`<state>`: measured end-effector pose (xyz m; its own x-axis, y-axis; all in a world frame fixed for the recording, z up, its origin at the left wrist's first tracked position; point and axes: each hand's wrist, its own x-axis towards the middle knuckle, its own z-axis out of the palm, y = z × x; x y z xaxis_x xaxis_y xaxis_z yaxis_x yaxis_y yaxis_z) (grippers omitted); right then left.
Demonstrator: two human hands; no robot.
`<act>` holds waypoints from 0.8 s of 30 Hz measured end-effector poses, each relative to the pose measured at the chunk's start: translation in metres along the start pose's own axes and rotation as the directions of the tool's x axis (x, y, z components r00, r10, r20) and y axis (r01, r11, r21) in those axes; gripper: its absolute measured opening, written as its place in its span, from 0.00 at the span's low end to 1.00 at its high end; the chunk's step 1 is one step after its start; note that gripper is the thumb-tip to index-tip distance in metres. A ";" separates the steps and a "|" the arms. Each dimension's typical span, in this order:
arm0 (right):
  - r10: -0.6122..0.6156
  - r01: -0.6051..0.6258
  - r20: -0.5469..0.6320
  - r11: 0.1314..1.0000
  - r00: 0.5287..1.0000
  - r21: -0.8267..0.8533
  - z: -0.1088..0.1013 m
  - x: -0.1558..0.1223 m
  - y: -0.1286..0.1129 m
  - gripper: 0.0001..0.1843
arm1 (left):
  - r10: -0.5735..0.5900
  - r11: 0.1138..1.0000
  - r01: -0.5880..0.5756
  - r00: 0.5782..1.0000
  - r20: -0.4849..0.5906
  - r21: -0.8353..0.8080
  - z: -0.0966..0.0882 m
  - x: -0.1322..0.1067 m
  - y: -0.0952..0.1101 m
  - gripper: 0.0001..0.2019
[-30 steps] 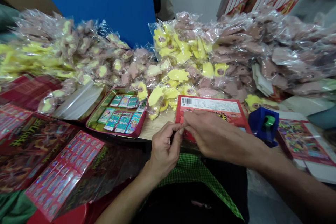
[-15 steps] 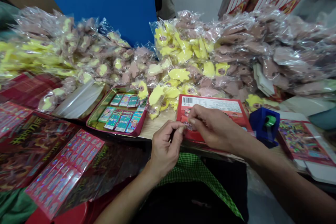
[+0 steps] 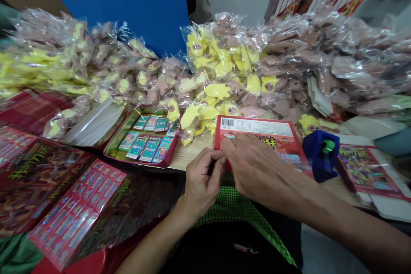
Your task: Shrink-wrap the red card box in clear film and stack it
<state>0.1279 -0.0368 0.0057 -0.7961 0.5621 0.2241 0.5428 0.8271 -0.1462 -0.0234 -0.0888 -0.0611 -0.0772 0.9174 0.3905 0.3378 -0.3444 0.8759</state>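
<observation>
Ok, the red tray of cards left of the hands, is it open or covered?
Open: no lid covers the red tray, and the printed cards lie face up in plain view.

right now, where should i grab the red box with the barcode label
Pinch the red card box by its far edge, from above: it lies flat on the pale wooden table, and the right hand covers its near edge.

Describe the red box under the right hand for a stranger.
On the wooden tabletop before the heaped bagged yellow and pink toys, find the right hand. The red box under it sits between a tin of cards and a blue tape dispenser; only it shows a white barcode panel along its far edge.
</observation>
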 end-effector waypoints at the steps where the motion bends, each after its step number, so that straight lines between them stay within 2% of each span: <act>1: 0.014 -0.014 0.003 1.000 1.000 0.001 0.001 0.001 0.001 0.15 | 0.024 1.000 -0.024 1.000 -0.002 0.005 0.000 0.000 0.000 0.07; 5: 0.151 -0.171 0.110 0.966 0.982 0.197 0.006 0.004 0.014 0.08 | 0.006 0.999 -0.006 1.000 -0.009 -0.035 0.001 0.001 0.001 0.07; 8: 0.269 -0.287 0.099 0.880 0.958 0.378 0.012 0.004 0.029 0.06 | -0.077 0.993 0.076 0.997 0.002 -0.093 0.000 0.001 0.001 0.07; 10: 0.290 -0.296 0.084 0.844 0.953 0.447 0.014 0.003 0.036 0.07 | -0.109 0.987 0.109 0.994 0.010 -0.120 -0.001 0.000 0.000 0.07; 13: 0.246 -0.247 0.068 0.836 0.967 0.490 0.010 -0.002 0.037 0.07 | -0.159 0.975 0.161 0.987 0.022 -0.154 -0.002 0.000 0.001 0.08; 16: 0.208 -0.198 0.024 0.876 0.978 0.439 0.004 -0.010 0.028 0.10 | -0.257 0.932 0.254 0.966 0.023 -0.259 -0.003 0.000 0.002 0.08; 19: 0.143 -0.128 -0.027 0.945 0.989 0.300 0.006 -0.015 0.014 0.07 | -0.346 0.857 0.327 0.938 0.023 -0.398 -0.005 0.000 0.005 0.10; 22: 0.054 -0.036 -0.206 0.995 0.977 0.093 0.019 -0.015 0.004 0.12 | -0.432 0.779 0.400 0.900 0.049 -0.483 -0.009 -0.003 0.008 0.14; 24: 0.007 -0.020 -0.314 0.999 0.949 -0.037 0.026 -0.015 0.002 0.14 | -0.507 0.707 0.490 0.854 0.119 -0.510 -0.012 -0.006 0.012 0.18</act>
<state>0.1335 -0.0434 -0.0233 -0.6680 0.5381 0.5141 0.5682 0.8149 -0.1146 -0.0302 -0.1006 -0.0494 -0.1252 0.9816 -0.1440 -0.2779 0.1046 0.9549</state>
